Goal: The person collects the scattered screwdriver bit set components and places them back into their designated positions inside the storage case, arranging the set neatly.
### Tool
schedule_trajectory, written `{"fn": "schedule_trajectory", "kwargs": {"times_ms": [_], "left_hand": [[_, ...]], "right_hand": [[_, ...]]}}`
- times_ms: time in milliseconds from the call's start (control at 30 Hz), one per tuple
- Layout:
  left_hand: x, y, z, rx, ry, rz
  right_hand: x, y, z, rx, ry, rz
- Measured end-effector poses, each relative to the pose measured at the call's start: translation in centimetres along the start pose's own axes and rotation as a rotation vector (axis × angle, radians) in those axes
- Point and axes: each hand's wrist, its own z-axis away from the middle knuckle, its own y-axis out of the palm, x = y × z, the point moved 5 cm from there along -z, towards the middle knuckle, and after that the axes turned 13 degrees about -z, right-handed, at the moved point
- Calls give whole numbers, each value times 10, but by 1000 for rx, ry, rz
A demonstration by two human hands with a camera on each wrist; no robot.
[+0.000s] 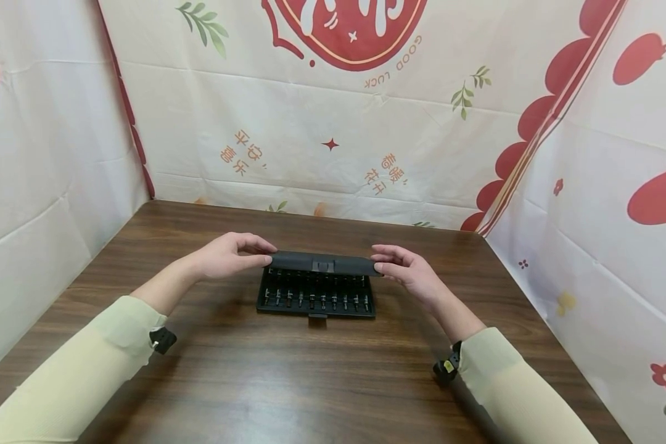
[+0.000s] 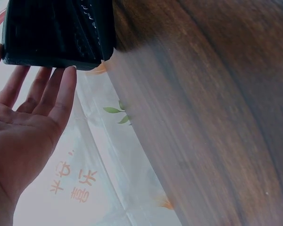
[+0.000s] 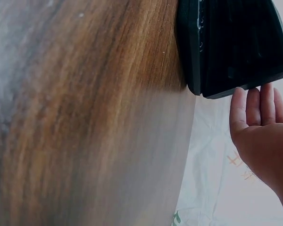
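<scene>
In the head view a flat black bit case [image 1: 316, 313] lies on the table, its lid [image 1: 295, 262] tilted partway up. Rows of small metal bits [image 1: 312, 302] show in the base under it; those farther back are partly hidden. My left hand [image 1: 230, 254] holds the lid's left end, thumb at the front corner and fingers along the side. At the right end, my right hand [image 1: 411, 271] grips the lid likewise. Both wrist views show straight fingertips [image 2: 68, 77] touching the side edge of the lid; the right hand [image 3: 266, 136] has its thumb out of that view.
The case rests on a dark brown wooden table [image 1: 288, 376]. White printed cloth [image 1: 311, 111] hangs behind the table and along both sides. Each wrist wears a small black camera [image 1: 162, 340] on a strap.
</scene>
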Motion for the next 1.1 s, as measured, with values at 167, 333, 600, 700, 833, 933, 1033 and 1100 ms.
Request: {"fn": "schedule_trajectory", "kwargs": {"times_ms": [167, 333, 600, 700, 833, 933, 1033, 1100], "left_hand": [[0, 0, 1, 9, 3, -4], [0, 1, 1, 16, -2, -14], [-1, 2, 2, 19, 6, -38], [-2, 3, 3, 27, 3, -34], [-1, 5, 3, 41, 15, -40], [-2, 8, 3, 53, 32, -55], [-2, 10, 3, 68, 44, -64], [-2, 12, 2, 79, 52, -70]], "right_hand": [[-1, 0, 2, -6, 12, 13], [-2, 0, 3, -1, 10, 28], [-4, 1, 6, 10, -4, 42], [-5, 2, 7, 13, -8, 48], [-5, 4, 8, 17, -17, 64], [-4, 5, 9, 21, -24, 83], [-4, 5, 9, 21, -23, 93], [-4, 5, 9, 20, -19, 93]]}}
